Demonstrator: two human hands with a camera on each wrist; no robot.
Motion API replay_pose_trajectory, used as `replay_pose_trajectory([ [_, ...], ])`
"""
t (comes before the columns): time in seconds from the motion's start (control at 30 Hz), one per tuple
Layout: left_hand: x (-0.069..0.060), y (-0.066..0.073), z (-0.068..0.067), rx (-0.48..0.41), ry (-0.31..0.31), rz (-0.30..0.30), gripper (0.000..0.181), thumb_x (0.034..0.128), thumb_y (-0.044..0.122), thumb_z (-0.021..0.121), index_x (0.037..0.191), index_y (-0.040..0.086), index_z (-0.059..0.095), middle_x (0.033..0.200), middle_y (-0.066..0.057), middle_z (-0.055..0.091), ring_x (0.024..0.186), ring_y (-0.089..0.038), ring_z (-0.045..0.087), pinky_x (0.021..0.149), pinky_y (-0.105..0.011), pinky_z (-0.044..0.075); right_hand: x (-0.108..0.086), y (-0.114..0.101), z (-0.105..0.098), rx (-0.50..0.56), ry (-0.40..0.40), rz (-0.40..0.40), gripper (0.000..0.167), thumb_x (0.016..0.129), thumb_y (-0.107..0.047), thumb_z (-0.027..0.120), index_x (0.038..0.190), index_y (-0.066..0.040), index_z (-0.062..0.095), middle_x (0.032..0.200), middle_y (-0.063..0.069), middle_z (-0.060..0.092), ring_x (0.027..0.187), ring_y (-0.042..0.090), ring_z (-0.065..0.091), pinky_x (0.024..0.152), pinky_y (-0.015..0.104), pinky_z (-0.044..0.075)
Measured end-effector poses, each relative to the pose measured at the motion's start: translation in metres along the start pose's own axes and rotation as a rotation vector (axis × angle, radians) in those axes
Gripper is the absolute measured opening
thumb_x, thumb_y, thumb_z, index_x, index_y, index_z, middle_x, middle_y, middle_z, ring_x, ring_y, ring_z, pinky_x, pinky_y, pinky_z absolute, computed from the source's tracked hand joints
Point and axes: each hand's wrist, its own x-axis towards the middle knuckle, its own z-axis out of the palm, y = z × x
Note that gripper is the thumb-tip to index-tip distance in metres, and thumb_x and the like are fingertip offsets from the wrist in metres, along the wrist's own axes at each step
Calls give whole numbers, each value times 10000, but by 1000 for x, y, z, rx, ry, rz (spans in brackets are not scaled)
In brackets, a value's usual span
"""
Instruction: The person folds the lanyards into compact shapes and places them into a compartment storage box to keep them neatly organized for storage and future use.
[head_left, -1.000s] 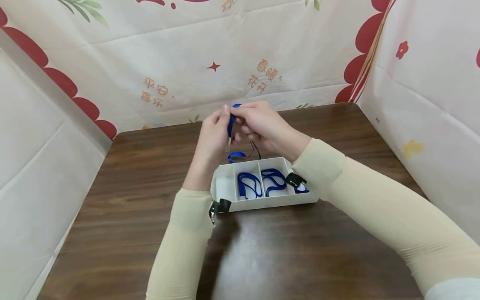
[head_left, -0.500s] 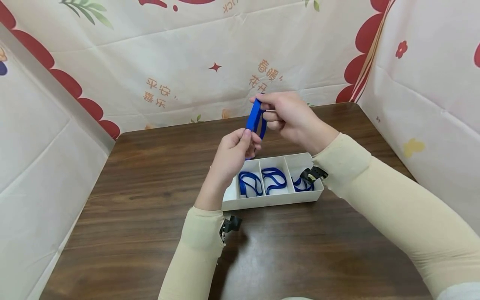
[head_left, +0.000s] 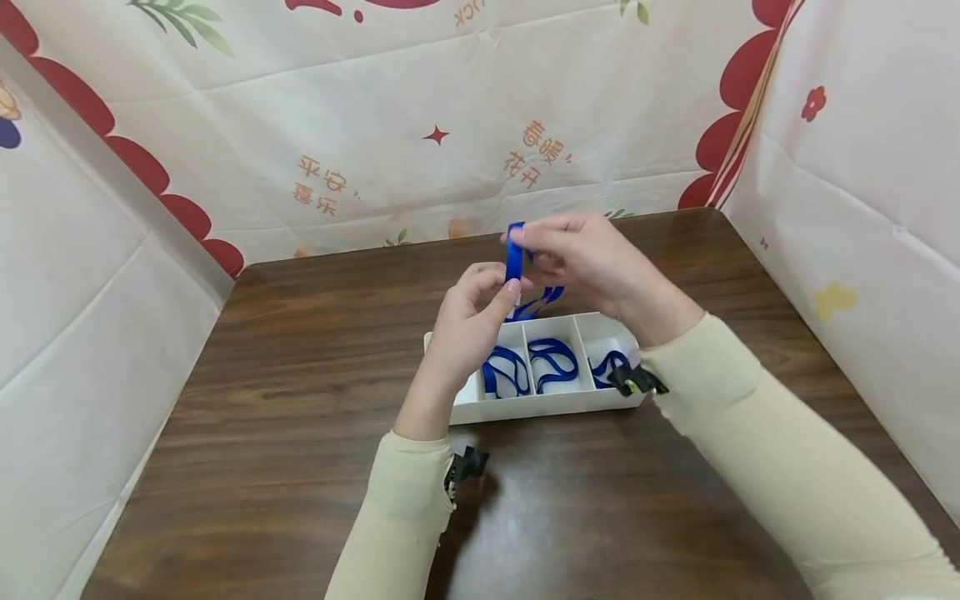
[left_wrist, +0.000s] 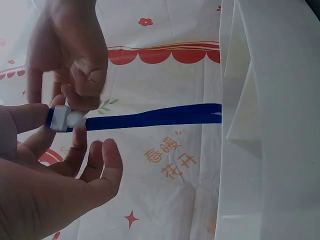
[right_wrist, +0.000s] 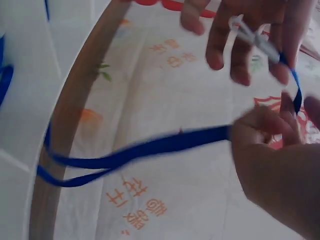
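A blue lanyard is held up between both hands, above the back edge of a white divided box. My left hand pinches it between thumb and fingers close to its white clip, which shows against the fingers in the right wrist view. Higher up and to the right, my right hand holds the folded strap between thumb and fingers. The rest of the strap hangs down behind the box. Coiled blue lanyards lie in the box: one in a middle compartment, another beside it.
In the box's right compartment lies one more blue lanyard, partly covered by the black wrist mount. The box stands on a dark wooden table. A printed white cloth rises behind the table, with white side walls left and right.
Both hands have moved right over the second. In the last half second the right hand has come down a little, and the strap between the hands has turned more upright.
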Motion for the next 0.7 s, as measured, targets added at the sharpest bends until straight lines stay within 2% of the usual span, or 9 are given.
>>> replay_pose_trajectory([
  [0.1, -2, -2, 1, 25, 7, -8, 265, 1104, 229, 579, 1190, 45, 750, 1378, -66, 640, 1337, -229, 575, 1143, -508, 479, -14, 12, 6, -103, -2, -46, 244, 1027, -246, 722, 1168, -60, 794, 862, -36, 694, 808, 172, 586, 788, 279, 521],
  [0.2, -2, -4, 5, -36, 7, -53, 288, 1112, 212, 560, 1242, 14, 725, 1369, -112, 681, 1290, -239, 623, 1119, -462, 528, -26, 23, 9, -165, 41, -74, 278, 1045, -236, 690, 1210, -23, 758, 941, -35, 725, 871, 193, 611, 876, 324, 523],
  [0.3, -2, -5, 8, -143, -7, -112, 355, 1144, 236, 484, 1314, 4, 691, 1335, -167, 706, 1252, -272, 664, 1102, -444, 559, -38, 29, 12, -214, 95, -87, 295, 1073, -257, 643, 1223, -20, 737, 1057, 2, 708, 1007, 227, 610, 976, 383, 496],
  [0.37, -2, -3, 10, -181, -16, -138, 404, 1160, 273, 432, 1322, 6, 688, 1313, -181, 704, 1249, -295, 665, 1105, -454, 562, -46, 30, 13, -282, 132, -109, 291, 1087, -271, 618, 1229, -43, 731, 1162, 43, 690, 1077, 248, 610, 999, 404, 504],
  [0.43, -3, -2, 13, -173, -10, -152, 409, 1163, 300, 425, 1320, 31, 689, 1282, -172, 709, 1241, -290, 673, 1096, -448, 570, -54, 32, 16, -367, 168, -146, 269, 1086, -266, 623, 1218, -62, 739, 1205, 71, 702, 1077, 255, 624, 966, 398, 531],
  [0.57, -4, 2, 18, -142, 36, -148, 328, 1127, 282, 543, 1290, 52, 712, 1266, -142, 724, 1191, -246, 701, 1044, -421, 604, -67, 35, 23, -535, 241, -221, 221, 1076, -243, 645, 1205, -100, 754, 1163, 95, 753, 1013, 252, 665, 908, 392, 573],
  [0.7, -5, 7, 23, -219, 54, -124, 291, 1104, 231, 596, 1261, 19, 721, 1218, -152, 720, 1109, -207, 717, 1024, -410, 616, -76, 36, 27, -589, 250, -235, 231, 1089, -216, 620, 1258, -102, 728, 1116, 102, 758, 984, 252, 665, 924, 415, 583],
])
